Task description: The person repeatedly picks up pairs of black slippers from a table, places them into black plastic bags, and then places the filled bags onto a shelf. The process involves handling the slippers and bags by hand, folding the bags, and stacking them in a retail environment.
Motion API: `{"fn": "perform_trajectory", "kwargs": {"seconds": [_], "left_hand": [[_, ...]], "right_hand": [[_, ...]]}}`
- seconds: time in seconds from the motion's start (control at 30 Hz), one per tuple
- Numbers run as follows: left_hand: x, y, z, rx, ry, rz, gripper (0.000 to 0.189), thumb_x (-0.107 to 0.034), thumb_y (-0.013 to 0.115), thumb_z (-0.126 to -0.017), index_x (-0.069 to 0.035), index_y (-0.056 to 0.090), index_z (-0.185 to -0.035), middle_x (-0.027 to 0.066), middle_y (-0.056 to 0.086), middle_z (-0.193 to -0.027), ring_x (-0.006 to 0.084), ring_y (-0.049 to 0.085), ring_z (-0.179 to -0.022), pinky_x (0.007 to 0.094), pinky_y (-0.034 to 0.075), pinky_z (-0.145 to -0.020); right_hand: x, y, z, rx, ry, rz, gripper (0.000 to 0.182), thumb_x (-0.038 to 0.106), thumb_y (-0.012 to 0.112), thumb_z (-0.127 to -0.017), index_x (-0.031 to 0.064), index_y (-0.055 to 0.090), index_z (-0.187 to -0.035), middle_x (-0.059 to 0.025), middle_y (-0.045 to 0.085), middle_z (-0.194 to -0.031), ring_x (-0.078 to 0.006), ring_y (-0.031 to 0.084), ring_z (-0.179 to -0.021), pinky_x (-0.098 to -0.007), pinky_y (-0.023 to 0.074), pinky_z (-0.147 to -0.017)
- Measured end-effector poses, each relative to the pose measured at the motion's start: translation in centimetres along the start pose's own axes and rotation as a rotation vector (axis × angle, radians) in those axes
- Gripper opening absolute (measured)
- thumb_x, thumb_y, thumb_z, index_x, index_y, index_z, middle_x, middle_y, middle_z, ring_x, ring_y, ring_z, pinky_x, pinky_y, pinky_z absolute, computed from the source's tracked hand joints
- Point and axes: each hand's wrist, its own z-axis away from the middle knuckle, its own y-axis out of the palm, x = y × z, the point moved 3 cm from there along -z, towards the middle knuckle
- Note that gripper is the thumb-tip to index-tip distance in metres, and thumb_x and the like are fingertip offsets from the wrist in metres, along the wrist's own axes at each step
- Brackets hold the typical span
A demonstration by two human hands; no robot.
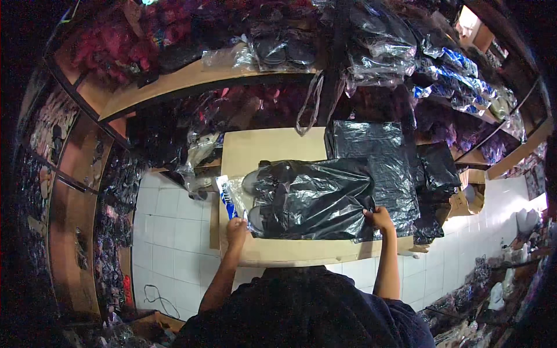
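Observation:
A pair of grey-toed footwear (250, 182), likely slippers, lies in a clear plastic sleeve (237, 187) with a blue and white header (226, 198) bearing writing. Most of the pair is inside a black plastic bag (326, 195), with the toe ends showing at its left. My left hand (236, 232) pinches the sleeve's lower corner beside the header. At the other end, my right hand (382, 219) grips the bag's right edge. Both rest over a cardboard-coloured work surface (274, 145). Flat black plastic bags (394, 182) lie partly under the held bag's right end.
Shelves (174, 87) with plastic-wrapped goods stand across the back. Another shelving unit (72, 191) runs along the left. Right of the work surface are black bundles (437, 167) and an open cardboard box (472, 195). A thin cord (163, 298) lies on the white tiled floor (169, 243).

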Motion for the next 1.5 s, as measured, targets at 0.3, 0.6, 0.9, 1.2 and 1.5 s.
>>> {"fn": "perform_trajectory", "kwargs": {"seconds": [0.3, 0.6, 0.9, 1.2, 1.5], "left_hand": [[-0.2, -3.2, -2.7, -0.195, -0.201, 0.223, 0.006, -0.012, 0.050, -0.080, -0.007, 0.052, -0.084, 0.0022, 0.051, -0.068, 0.0119, 0.050, -0.045, 0.0220, 0.032, -0.032], [-0.8, -4.5, -8.9, -0.179, -0.065, 0.270, 0.013, -0.013, 0.056, -0.078, -0.008, 0.051, -0.067, 0.0004, 0.048, -0.058, 0.0099, 0.045, -0.049, 0.0231, 0.034, -0.038], [0.2, -4.9, -19.7, -0.447, 0.411, -0.146, 0.013, -0.012, 0.060, -0.075, -0.001, 0.056, -0.070, 0.0063, 0.058, -0.067, 0.0153, 0.053, -0.062, 0.0281, 0.042, -0.061], [-10.8, 2.4, -16.3, -0.499, 0.282, -0.522, 0.048, -0.024, 0.062, -0.069, -0.004, 0.045, -0.110, 0.0181, 0.057, -0.097, 0.0337, 0.053, -0.087, 0.0402, 0.040, -0.078], [-20.4, 15.6, -4.3, 0.115, 0.969, -0.730, 0.034, -0.032, 0.061, -0.072, -0.006, 0.055, -0.093, 0.0158, 0.059, -0.079, 0.0322, 0.055, -0.079, 0.0406, 0.042, -0.070]], "right_hand": [[2.6, -1.9, 2.1, -0.085, -0.082, 0.059, 0.026, 0.025, 0.068, -0.071, 0.0008, 0.059, -0.067, -0.0008, 0.054, -0.059, -0.0089, 0.045, -0.054, -0.0270, 0.0362, -0.052], [4.8, -6.3, 0.9, -0.171, -0.259, -0.027, 0.019, 0.017, 0.065, -0.073, 0.0001, 0.058, -0.067, 0.0012, 0.052, -0.058, -0.0067, 0.042, -0.051, -0.0256, 0.0339, -0.047], [8.3, -11.8, -0.2, -0.200, -0.290, 0.142, 0.026, 0.021, 0.067, -0.072, 0.0009, 0.053, -0.065, 0.0031, 0.044, -0.058, -0.0063, 0.036, -0.055, -0.0254, 0.0304, -0.047], [-2.4, -18.6, -4.9, -0.184, -0.150, 0.150, 0.029, 0.025, 0.066, -0.073, 0.0084, 0.050, -0.056, 0.0053, 0.044, -0.052, -0.0056, 0.035, -0.046, -0.0241, 0.0275, -0.042], [-9.8, -15.4, -2.9, 0.001, -0.048, -0.043, 0.012, 0.017, 0.065, -0.071, 0.0069, 0.059, -0.070, 0.0030, 0.052, -0.058, -0.0067, 0.043, -0.047, -0.0211, 0.0338, -0.042]]}}
